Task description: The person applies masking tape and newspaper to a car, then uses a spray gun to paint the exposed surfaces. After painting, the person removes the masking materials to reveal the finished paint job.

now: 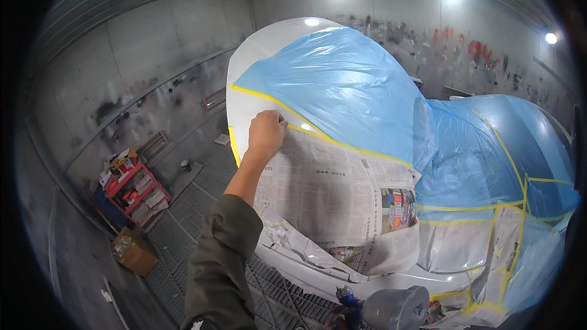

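My left hand (268,133), bare below a dark green sleeve, is closed in a pinch on the upper left corner of a newspaper sheet (324,183). The sheet hangs over the side of a white car panel (252,49), just below a strip of yellow masking tape (275,100). Blue plastic film (342,79) covers the panel above that tape. At the lower edge a spray gun (347,298) with a blue part and a grey cup (397,307) juts into view. My right hand is dark and almost wholly hidden at the gun's handle.
More blue film and taped newspaper cover the car to the right. A red shelf cart (137,189) with boxes and papers stands at left. Near it are a cardboard box (133,252) and a small can (186,164). Floor grating (183,232) lies below; paint-marked walls surround the car.
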The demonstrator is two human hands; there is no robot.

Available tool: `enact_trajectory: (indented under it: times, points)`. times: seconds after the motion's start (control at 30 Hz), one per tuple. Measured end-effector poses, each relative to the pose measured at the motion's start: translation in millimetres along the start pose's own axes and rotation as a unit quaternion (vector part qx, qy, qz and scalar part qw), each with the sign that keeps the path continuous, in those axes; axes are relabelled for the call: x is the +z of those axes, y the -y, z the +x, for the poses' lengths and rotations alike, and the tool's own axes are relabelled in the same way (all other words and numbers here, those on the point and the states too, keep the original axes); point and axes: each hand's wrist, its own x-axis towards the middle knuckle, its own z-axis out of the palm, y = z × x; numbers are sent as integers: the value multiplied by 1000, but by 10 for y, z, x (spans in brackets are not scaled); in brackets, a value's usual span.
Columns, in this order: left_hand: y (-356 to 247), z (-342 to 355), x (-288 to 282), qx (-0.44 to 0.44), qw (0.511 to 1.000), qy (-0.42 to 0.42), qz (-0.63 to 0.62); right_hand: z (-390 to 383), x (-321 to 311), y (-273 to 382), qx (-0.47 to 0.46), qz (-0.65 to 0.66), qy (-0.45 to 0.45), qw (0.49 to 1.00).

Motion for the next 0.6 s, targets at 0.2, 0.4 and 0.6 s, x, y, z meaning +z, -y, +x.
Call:
enact_trajectory:
  times: [0.2, 0.4, 0.6]
  points:
    - [-64, -306, 30, 115, 989, 55, -71, 44, -19, -203, 46, 19, -2, 999]
    - [-102, -661, -87, 227, 955, -177, 74, 97, 172, 66, -6, -16, 34, 999]
    - [324, -776, 56, -8, 989, -138, -53, 93, 240, 128, -34, -44, 57, 997]
